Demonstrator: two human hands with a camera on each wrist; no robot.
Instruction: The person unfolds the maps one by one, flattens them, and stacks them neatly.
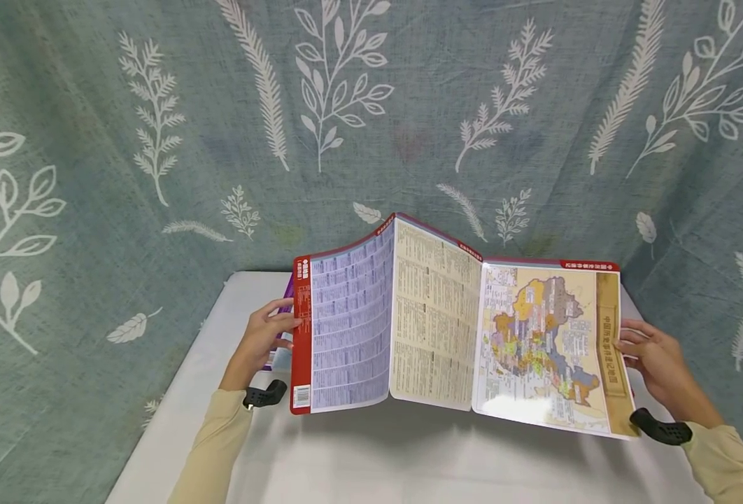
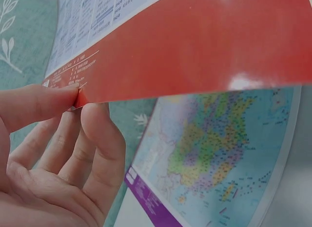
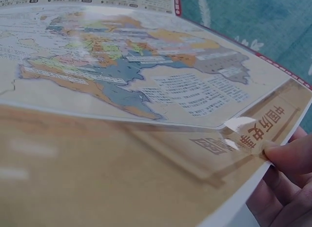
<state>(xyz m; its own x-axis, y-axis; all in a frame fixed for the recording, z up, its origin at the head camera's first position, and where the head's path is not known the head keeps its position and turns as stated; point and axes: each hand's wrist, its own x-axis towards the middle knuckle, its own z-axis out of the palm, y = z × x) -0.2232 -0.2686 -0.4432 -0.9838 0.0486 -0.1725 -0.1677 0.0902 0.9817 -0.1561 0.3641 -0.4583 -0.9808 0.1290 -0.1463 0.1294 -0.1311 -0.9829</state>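
A glossy fold-out map (image 1: 434, 329) is spread between both hands, its three panels bent at two creases. My left hand (image 1: 269, 336) pinches its red left edge between thumb and fingers; the left wrist view shows the thumb on top of the red border (image 2: 195, 51). At the right edge, my right hand (image 1: 651, 353) grips the tan border, with the thumb (image 3: 287, 156) on the printed face and the fingers beneath. The right panel carries a coloured map of China, the other two dense text. Behind the left panel lies another map sheet (image 2: 209, 154) with a purple border, mostly hidden in the head view.
The fold-out map is held over a white table (image 1: 359, 462), casting a shadow on it. A grey-green curtain (image 1: 409, 140) with white leaf patterns hangs behind and at both sides. Black straps (image 1: 264, 394) circle both wrists.
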